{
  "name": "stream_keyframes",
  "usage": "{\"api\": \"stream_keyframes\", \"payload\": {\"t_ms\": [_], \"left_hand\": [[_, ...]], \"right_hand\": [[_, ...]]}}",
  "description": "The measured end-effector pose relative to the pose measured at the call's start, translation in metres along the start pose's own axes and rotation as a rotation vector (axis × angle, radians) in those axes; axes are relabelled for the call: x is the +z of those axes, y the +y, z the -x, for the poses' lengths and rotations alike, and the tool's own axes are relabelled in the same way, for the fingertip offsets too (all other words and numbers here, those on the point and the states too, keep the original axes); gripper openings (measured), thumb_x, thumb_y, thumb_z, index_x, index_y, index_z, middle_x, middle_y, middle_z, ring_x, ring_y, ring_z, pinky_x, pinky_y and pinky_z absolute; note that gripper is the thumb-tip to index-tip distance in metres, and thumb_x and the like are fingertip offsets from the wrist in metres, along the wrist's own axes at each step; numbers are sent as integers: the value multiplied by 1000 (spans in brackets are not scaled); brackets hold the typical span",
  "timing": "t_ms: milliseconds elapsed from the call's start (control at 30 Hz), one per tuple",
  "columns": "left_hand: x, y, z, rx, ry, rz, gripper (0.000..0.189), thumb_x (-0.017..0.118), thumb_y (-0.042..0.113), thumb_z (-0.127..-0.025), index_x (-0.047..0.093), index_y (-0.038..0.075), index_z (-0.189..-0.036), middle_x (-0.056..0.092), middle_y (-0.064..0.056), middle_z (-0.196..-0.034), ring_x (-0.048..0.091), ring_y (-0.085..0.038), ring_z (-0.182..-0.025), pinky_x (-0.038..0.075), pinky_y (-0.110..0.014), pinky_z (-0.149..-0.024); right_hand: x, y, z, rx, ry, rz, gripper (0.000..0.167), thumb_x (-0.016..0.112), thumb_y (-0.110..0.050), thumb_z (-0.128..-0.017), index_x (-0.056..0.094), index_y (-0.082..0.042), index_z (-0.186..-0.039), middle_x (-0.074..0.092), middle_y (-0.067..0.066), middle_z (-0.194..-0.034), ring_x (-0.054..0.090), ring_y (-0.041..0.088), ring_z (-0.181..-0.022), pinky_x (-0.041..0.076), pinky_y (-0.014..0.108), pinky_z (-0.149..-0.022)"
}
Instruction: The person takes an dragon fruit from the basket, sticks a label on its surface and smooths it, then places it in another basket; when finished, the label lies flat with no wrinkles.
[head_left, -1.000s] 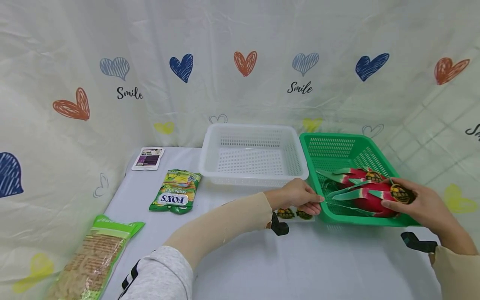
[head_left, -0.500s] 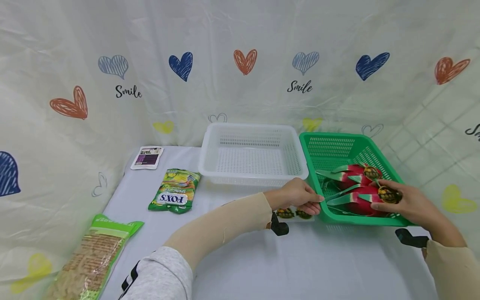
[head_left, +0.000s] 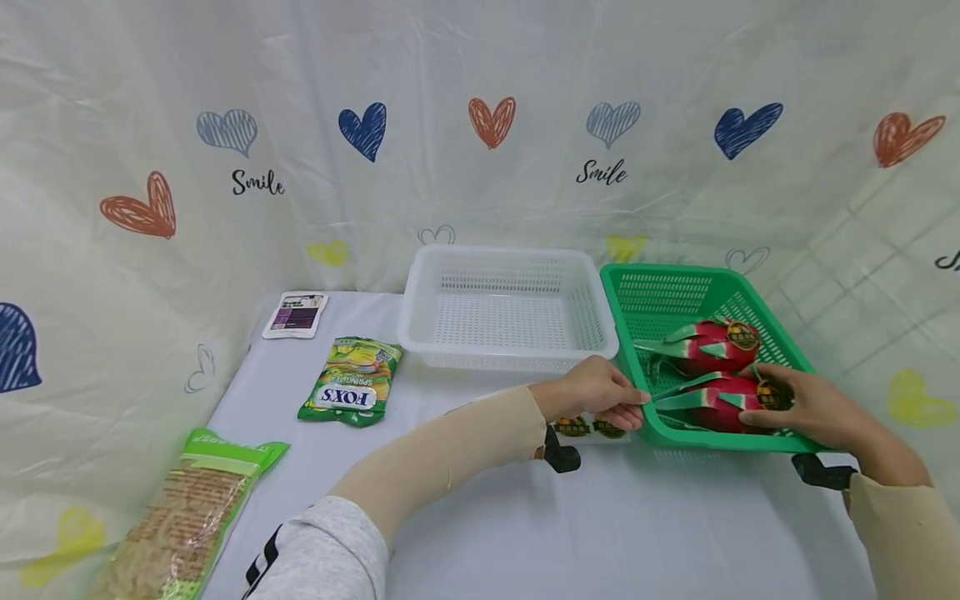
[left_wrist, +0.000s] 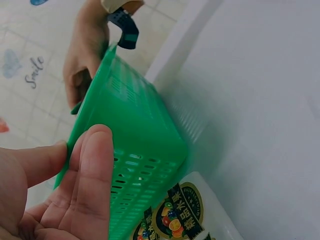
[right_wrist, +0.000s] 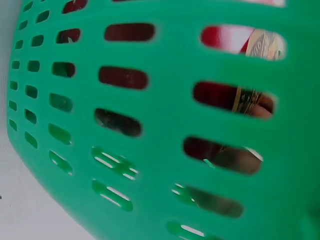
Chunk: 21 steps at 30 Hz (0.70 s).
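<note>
At the right of the head view, the green basket [head_left: 667,287] holds two red dragon fruits with green-tipped leaves and black-and-gold stickers. The nearer dragon fruit [head_left: 716,404] lies along the front wall, and my right hand [head_left: 825,408] grips its stickered end. Behind it lies the other dragon fruit [head_left: 701,350], touched by neither hand. My left hand [head_left: 600,392] pinches the basket's front left rim, thumb inside and fingers outside, as the left wrist view shows. In the right wrist view the slotted basket wall [right_wrist: 165,95] covers most of the fruit and fingers.
A white basket [head_left: 517,354] stands left of the green one. A sheet of round fruit stickers [left_wrist: 182,215] lies under my left hand. Farther left are a green Fox's candy bag [head_left: 351,383], a purple-and-white packet [head_left: 296,317] and a large clear-and-green bag [head_left: 183,517].
My right hand has moved left and slightly down with the nearer dragon fruit, settling it by the front wall. The rear fruit now shows more fully. My left hand stays on the rim.
</note>
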<state>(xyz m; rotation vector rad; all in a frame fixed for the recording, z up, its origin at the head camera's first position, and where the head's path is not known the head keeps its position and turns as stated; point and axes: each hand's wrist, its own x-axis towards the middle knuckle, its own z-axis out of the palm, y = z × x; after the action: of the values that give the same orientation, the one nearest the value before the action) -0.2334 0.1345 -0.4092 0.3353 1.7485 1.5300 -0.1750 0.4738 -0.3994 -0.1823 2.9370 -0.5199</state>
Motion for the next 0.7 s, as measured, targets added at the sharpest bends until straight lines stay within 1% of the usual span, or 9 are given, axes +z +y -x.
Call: {"api": "stream_keyframes", "payload": {"t_ms": [200, 267, 300, 367, 433, 500, 567, 633, 700], "left_hand": [[0, 1, 0, 18, 17, -23, 20, 74, 15, -97, 77, 0, -84, 75, -13, -71, 69, -16, -57, 59, -53, -94], [0, 1, 0, 36, 41, -83, 20, 76, 17, -96, 78, 1, -84, 75, -12, -71, 71, -19, -58, 61, -52, -91], [0, 2, 1, 48, 51, -126, 21, 76, 19, -96, 78, 0, -86, 76, -13, -71, 74, -23, -61, 62, -52, -89], [-1, 2, 3, 81, 81, -254, 25, 76, 24, -97, 79, 1, -89, 76, -10, -71, 77, -27, -68, 64, -47, -83], [-4, 3, 6, 131, 100, -425, 30, 73, 32, -99, 79, 5, -87, 74, -4, -68, 78, -24, -71, 66, -37, -75], [-12, 1, 10, 211, 104, -608, 37, 67, 39, -102, 78, 10, -83, 70, 3, -63, 74, -17, -64, 61, -25, -62], [-23, -2, 18, 285, 119, -778, 38, 62, 44, -104, 74, 18, -79, 63, 8, -57, 64, -9, -53, 51, -19, -52], [-37, -6, 30, 366, 137, -904, 37, 60, 45, -105, 74, 19, -82, 62, 10, -58, 57, -6, -49, 43, -18, -49], [-52, -11, 46, 408, 177, -987, 31, 59, 43, -105, 74, 20, -91, 67, 10, -67, 59, -3, -55, 46, -18, -54]], "right_hand": [[0, -3, 1, 22, -9, -11, 91, 78, -42, -91, 34, 10, -151, 42, 43, -142, 42, 58, -119, 51, 73, -88], [0, -4, 2, 33, -3, -22, 92, 76, -42, -93, 31, 10, -153, 38, 44, -145, 40, 60, -122, 48, 77, -90], [1, -5, 2, 34, 3, -31, 92, 75, -42, -94, 30, 9, -154, 37, 44, -147, 39, 60, -124, 46, 78, -91], [1, -7, 4, 39, 19, -49, 91, 73, -43, -96, 27, 8, -157, 36, 44, -149, 38, 61, -128, 43, 79, -92], [2, -10, 6, 41, 40, -69, 91, 71, -43, -98, 25, 7, -158, 35, 43, -152, 38, 61, -131, 41, 79, -93], [4, -12, 9, 39, 72, -83, 90, 70, -42, -99, 24, 6, -159, 37, 42, -152, 39, 61, -132, 41, 77, -93], [7, -17, 13, 45, 118, -92, 90, 69, -43, -100, 24, 6, -160, 39, 41, -153, 40, 61, -131, 40, 77, -93], [12, -22, 19, 39, 187, -95, 84, 67, -40, -102, 27, 5, -159, 42, 40, -152, 42, 61, -130, 39, 76, -94], [18, -30, 25, 27, 273, -99, 73, 62, -36, -105, 32, 4, -158, 45, 39, -149, 43, 60, -128, 39, 76, -94]]}}
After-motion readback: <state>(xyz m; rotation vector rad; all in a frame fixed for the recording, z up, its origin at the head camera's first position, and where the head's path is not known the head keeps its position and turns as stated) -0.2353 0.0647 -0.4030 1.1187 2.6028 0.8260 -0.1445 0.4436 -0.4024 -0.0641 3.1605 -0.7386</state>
